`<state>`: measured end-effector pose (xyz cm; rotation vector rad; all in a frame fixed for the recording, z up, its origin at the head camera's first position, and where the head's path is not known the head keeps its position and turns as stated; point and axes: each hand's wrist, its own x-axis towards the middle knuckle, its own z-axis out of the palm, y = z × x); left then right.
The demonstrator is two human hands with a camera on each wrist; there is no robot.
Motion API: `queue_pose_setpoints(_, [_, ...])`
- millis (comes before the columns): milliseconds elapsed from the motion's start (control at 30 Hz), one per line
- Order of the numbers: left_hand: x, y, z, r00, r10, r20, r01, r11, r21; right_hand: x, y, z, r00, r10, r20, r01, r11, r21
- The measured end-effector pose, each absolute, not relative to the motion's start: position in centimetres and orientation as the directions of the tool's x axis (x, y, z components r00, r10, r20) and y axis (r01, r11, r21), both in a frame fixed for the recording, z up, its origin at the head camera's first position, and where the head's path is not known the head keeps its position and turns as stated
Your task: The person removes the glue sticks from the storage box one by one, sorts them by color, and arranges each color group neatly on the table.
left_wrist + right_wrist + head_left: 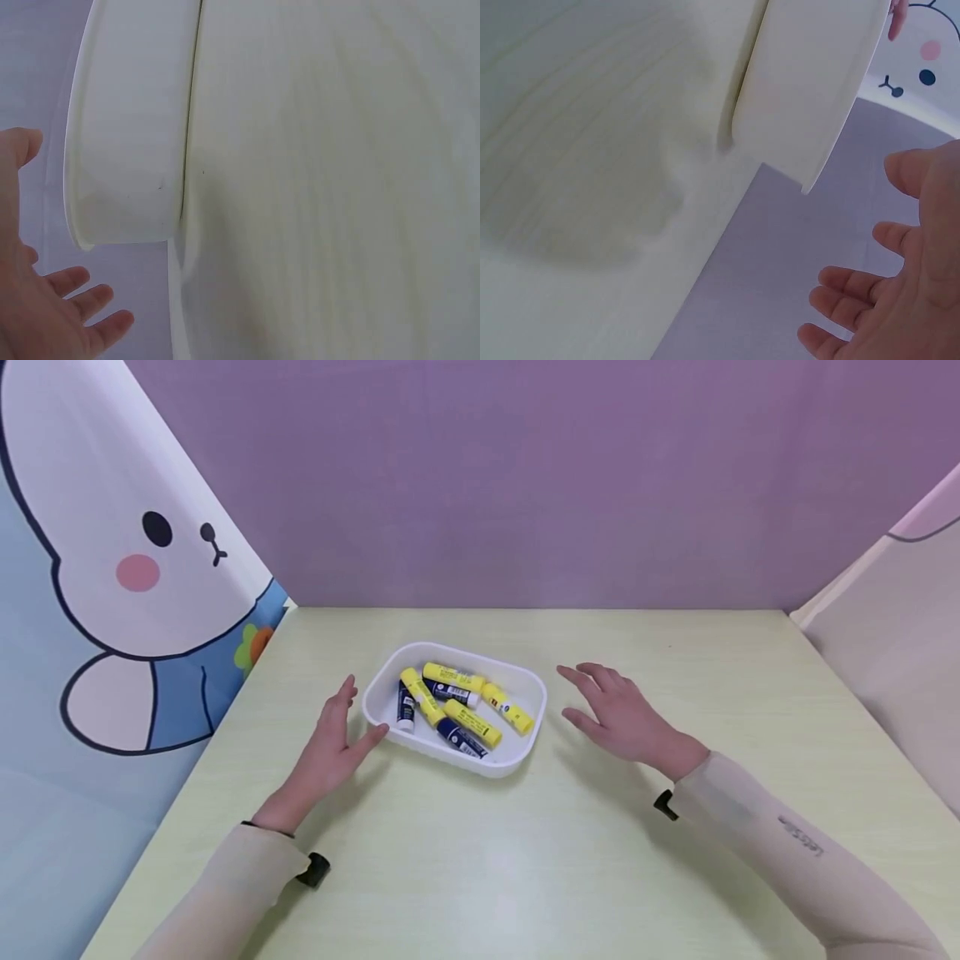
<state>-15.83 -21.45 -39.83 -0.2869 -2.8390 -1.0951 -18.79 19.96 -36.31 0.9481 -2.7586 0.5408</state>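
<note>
A white plastic basket (513, 764) stands on the table and holds several glue sticks, some yellow like this glue stick (472, 723), others dark blue with white ends like this one, a navy glue stick (461, 737). My left hand (330, 752) is at the basket's left end, fingers spread, the thumb overlapping the near-left rim in the head view. Off the basket's right end hovers my right hand (618, 714), its fingers apart and holding nothing. Both wrist views show the basket's outer wall (135, 127) beside the loosely extended fingers.
The pale wood-grain table (480, 860) reaches back to a purple backdrop (525, 485). A cloth with a cartoon rabbit (97, 468) hangs along the left side, and a pale cloth (892, 635) along the right.
</note>
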Motion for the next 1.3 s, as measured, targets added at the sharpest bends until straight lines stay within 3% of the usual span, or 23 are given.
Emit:
queue_pose_setpoints(567, [-17.2,-22.1,-41.0,-0.98,0.172,0.098,0.178,0.544,0.82,-18.7,16.9,-34.8,-0.769,-0.615,0.173,-0.634,0.699,-0.331])
queue_pose_setpoints(733, [-17.5,-22.2,-41.2,-0.979,0.183,0.087,0.173,0.531,0.83,-19.0,15.7,-34.1,-0.78,-0.619,0.091,-0.604,0.707,-0.369])
queue_pose_setpoints(967, [-17.7,-22.5,-41.2,-0.979,0.19,0.07,0.163,0.539,0.826,-19.7,14.4,-33.8,-0.754,-0.654,0.071,-0.618,0.668,-0.415])
queue_pose_setpoints(1300, [-18.0,-22.7,-41.5,-0.981,0.189,0.032,0.134,0.556,0.821,-21.0,12.4,-33.1,-0.735,-0.677,-0.027,-0.54,0.61,-0.58])
